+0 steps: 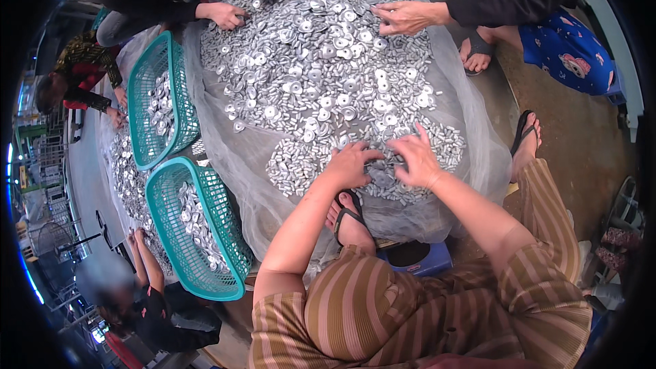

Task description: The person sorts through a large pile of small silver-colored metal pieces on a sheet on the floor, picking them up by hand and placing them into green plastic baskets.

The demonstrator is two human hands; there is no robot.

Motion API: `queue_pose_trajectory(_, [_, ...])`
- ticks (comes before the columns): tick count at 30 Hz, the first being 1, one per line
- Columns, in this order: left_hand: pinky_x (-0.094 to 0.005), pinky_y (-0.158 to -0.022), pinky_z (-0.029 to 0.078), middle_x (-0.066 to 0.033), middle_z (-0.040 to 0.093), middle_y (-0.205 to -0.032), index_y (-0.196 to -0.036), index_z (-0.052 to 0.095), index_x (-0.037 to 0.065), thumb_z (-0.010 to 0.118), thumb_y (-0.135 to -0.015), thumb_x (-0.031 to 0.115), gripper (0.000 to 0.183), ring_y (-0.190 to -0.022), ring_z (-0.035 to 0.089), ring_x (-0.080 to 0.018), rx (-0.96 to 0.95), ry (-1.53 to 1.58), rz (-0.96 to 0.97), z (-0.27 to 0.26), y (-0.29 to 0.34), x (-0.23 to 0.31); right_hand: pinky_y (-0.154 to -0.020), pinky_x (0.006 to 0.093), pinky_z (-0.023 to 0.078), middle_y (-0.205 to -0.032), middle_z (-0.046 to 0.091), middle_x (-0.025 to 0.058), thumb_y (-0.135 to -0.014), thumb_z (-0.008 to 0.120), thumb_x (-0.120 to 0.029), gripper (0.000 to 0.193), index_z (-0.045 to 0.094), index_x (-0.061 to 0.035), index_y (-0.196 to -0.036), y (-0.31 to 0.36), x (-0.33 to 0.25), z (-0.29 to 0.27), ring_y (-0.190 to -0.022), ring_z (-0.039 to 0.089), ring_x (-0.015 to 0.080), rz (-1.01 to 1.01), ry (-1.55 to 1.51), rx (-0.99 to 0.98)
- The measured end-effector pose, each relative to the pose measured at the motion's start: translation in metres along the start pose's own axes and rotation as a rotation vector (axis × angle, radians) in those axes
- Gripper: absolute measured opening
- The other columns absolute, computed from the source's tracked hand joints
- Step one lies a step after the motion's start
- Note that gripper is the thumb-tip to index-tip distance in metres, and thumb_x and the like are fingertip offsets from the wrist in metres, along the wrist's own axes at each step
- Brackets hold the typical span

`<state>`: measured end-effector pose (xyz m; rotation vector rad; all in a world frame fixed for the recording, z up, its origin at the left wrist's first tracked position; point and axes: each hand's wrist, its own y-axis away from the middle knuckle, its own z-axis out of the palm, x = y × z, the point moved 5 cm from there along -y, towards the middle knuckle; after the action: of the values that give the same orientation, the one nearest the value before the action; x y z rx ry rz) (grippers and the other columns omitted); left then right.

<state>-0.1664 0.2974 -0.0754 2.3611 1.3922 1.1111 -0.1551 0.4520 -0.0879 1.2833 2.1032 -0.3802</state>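
A wide heap of small silver metal slugs and cupped round metal discs (348, 85) with centre holes lies on a translucent sheet (249, 215) before me. At its near edge, my left hand (350, 165) curls its fingers and thumb around the left side of a darker grey cluster of discs (383, 178). My right hand (415, 158) closes on the same cluster from the right, one finger sticking up. The fingers partly hide what each hand grips. Loose slugs (297, 167) surround both hands.
To the left, two teal plastic baskets (236, 287) (137, 113) hold metal discs. Across the heap, other people's hands (413, 17) (222, 15) handle pieces. More people sit by another pile (126, 178) at the left. A blue stool (417, 256) stands by my feet.
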Motion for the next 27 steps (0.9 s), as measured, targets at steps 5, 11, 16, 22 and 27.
queue_pose_trajectory(5, [-0.0371,-0.084,0.043,-0.0154,0.057,-0.103,-0.111,0.056,0.015,0.067,-0.066,0.014,0.046,-0.098,0.054,-0.0272,0.395,0.109,-0.141,-0.040,-0.037,-0.047,-0.090,0.0416,0.034,-0.097,0.052,0.0108,-0.072,0.062,-0.020,0.044,0.049,-0.0106,-0.113,-0.042,0.035,-0.018,-0.095,0.048,0.0270,0.238,0.169,0.285])
queue_pose_trajectory(11, [-0.0404,-0.082,0.043,-0.0123,0.048,-0.116,-0.117,0.046,0.017,0.064,-0.068,0.011,0.053,-0.102,0.046,-0.0373,0.555,-0.293,-0.155,-0.019,-0.061,-0.077,-0.083,0.0404,0.042,-0.110,0.044,0.0130,-0.069,0.065,-0.011,0.049,0.048,-0.0165,-0.115,-0.089,0.024,0.012,-0.103,0.044,0.0303,0.283,0.257,-0.043])
queue_pose_trajectory(16, [-0.0404,-0.077,0.045,-0.0110,0.054,-0.099,-0.109,0.048,0.015,0.063,-0.063,0.002,0.050,-0.094,0.052,-0.0324,0.428,-0.116,-0.117,0.003,-0.039,-0.067,-0.069,0.0356,0.042,-0.081,0.051,0.0107,-0.065,0.068,-0.006,0.023,0.050,-0.0054,-0.078,-0.071,0.031,0.016,-0.078,0.051,0.0271,0.203,0.106,0.148])
queue_pose_trajectory(22, [-0.0311,-0.068,0.049,-0.0118,0.056,-0.107,-0.105,0.040,0.011,0.056,-0.070,-0.004,0.041,-0.089,0.060,-0.0242,0.333,0.733,-0.049,-0.006,0.005,-0.047,-0.058,0.0261,0.044,-0.078,0.056,0.0015,-0.072,0.067,-0.012,0.018,0.052,-0.0090,-0.082,-0.039,0.069,0.007,-0.068,0.053,0.0114,0.565,-1.035,0.284])
queue_pose_trajectory(27, [-0.0327,-0.066,0.051,-0.0125,0.054,-0.104,-0.108,0.035,0.010,0.055,-0.073,-0.005,0.043,-0.087,0.059,-0.0236,0.162,1.601,-0.035,0.008,0.020,-0.060,-0.060,0.0285,0.048,-0.076,0.056,0.0027,-0.078,0.061,-0.017,0.016,0.053,-0.0079,-0.088,-0.024,0.038,0.000,-0.070,0.055,0.0134,0.690,-1.824,0.159])
